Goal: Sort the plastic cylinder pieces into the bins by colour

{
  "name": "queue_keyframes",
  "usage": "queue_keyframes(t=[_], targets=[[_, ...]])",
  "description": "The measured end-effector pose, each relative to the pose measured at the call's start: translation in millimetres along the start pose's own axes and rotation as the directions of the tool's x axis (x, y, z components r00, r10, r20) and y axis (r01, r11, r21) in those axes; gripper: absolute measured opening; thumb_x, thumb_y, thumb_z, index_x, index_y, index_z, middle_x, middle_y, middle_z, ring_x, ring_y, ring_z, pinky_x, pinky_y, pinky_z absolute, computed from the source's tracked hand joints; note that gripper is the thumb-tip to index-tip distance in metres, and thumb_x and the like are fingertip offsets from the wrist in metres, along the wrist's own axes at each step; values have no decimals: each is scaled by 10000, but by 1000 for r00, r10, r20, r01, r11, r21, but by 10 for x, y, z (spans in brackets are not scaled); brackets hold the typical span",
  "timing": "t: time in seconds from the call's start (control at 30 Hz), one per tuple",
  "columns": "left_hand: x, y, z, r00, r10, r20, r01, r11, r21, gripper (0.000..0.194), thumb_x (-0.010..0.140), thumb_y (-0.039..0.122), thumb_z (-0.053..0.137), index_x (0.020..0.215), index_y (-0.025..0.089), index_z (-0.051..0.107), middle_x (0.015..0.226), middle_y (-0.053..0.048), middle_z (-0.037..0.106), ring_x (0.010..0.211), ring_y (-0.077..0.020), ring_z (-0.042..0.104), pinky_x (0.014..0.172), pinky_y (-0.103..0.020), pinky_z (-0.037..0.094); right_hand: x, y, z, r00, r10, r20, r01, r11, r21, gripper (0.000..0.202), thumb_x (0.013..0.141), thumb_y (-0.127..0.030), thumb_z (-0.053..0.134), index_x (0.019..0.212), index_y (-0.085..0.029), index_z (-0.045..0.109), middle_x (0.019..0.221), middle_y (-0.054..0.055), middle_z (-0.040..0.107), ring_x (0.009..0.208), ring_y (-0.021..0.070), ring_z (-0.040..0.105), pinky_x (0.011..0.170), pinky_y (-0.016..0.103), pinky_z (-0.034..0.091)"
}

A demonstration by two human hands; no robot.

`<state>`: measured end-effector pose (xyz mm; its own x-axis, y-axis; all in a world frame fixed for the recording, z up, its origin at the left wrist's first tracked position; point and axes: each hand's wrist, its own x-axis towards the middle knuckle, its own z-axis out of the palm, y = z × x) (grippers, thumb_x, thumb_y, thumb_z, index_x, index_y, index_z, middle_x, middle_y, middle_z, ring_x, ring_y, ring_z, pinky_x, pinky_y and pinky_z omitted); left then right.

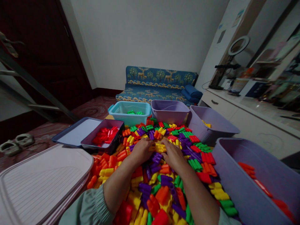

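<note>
A wide heap of plastic toy building pieces, shaped like joined tubes in red, orange, yellow, green and purple, covers the table before me. In the middle of it, my left hand (pixel 142 151) curls its fingers on the left end of some yellow building pieces (pixel 160 147). From the other side, my right hand (pixel 173 153) has thumb and fingers around the right end of the same yellow pieces. Just below them, between my hands, lie purple building pieces (pixel 157 158). The fingertips are partly hidden by the hands and pieces.
A turquoise bin (pixel 131 118) holds green pieces; a dark box (pixel 120 126) holds red ones. Purple bins stand at the back (pixel 170 116), back right (pixel 203 131) and right (pixel 227 165). Pale lids (pixel 42 184) lie at left. Beyond are a patterned sofa (pixel 154 90) and a counter.
</note>
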<state>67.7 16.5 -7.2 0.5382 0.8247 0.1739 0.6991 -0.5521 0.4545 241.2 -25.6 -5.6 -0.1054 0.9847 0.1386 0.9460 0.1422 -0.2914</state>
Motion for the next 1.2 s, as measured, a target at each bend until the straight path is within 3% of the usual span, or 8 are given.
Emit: queue_keyframes(t=[0.2, 0.37, 0.53, 0.7, 0.9, 1.0, 1.1, 1.2], targets=[[43, 16, -1, 993, -29, -112, -14, 932, -363, 419, 752, 126, 517, 1155, 160, 625, 1142, -102, 662, 1048, -210, 604, 944, -339, 454, 41, 9, -18, 988, 59, -145, -29, 979, 200, 345, 777, -161, 588, 1120, -191, 596, 1096, 73, 677, 1026, 226, 619, 898, 328, 437], [65, 67, -68, 994, -107, -28, 36, 550, -835, 491, 796, 305, 559, 1263, 157, 543, 1202, -115, 636, 1058, -227, 614, 825, -314, 517, 38, -62, -112, 960, 135, -246, -44, 938, 343, 342, 766, -242, 622, 1108, -225, 610, 1026, 53, 707, 932, 216, 649, 829, 317, 469], [67, 89, -41, 986, -157, -51, 21, 424, -905, 533, 684, 421, 731, 1118, 137, 611, 991, -89, 692, 821, -179, 659, 671, -250, 527, 21, -149, -142, 966, 114, -231, -7, 908, 418, 298, 730, -243, 636, 1027, -225, 635, 969, 45, 713, 894, 212, 654, 808, 311, 471], [70, 181, -41, 962, -274, -22, 52, 259, -964, 527, 622, 434, 773, 1028, 135, 618, 868, -57, 689, 700, -144, 640, 607, -251, 533, 34, -133, -124, 954, 177, -242, 17, 773, 634, 283, 709, -279, 644, 972, -178, 617, 921, 46, 707, 826, 192, 651, 743, 280, 488], [82, 67, -140, 822, -558, -118, -10, 193, -981, 481, 596, 430, 762, 940, 139, 594, 762, -10, 634, 656, -125, 611, 608, -271, 548, 5, -102, -208, 949, 187, -254, -63, 901, 429, 250, 695, -262, 653, 940, -213, 652, 881, 41, 704, 838, 212, 637, 794, 322, 464], [86, 34, -157, 847, -527, -62, 25, 156, -987, 413, 623, 375, 729, 940, 145, 597, 771, -12, 629, 632, -117, 598, 588, -259, 539, 7, -123, -221, 913, 225, -342, -53, 894, 445, 239, 707, -344, 655, 885, -184, 654, 892, 73, 687, 839, 221, 618, 772, 322, 465], [76, 85, -146, 892, -435, 122, 167, 67, -984, 365, 671, 377, 659, 956, 153, 619, 840, -42, 652, 614, -107, 585, 522, -210, 486, 29, -124, -178, 925, 262, -275, -13, 746, 666, 293, 723, -411, 642, 889, -169, 648, 864, 65, 681, 794, 214, 614, 718, 313, 481], [56, 147, -143, 907, -387, 164, 238, 151, -959, 417, 723, 483, 618, 997, 171, 651, 936, -60, 672, 646, -109, 588, 484, -173, 415, 60, -115, -114, 948, 294, -122, -8, 406, 914, 372, 699, -429, 682, 963, -174, 628, 857, 44, 690, 767, 209, 628, 680, 306, 495]])
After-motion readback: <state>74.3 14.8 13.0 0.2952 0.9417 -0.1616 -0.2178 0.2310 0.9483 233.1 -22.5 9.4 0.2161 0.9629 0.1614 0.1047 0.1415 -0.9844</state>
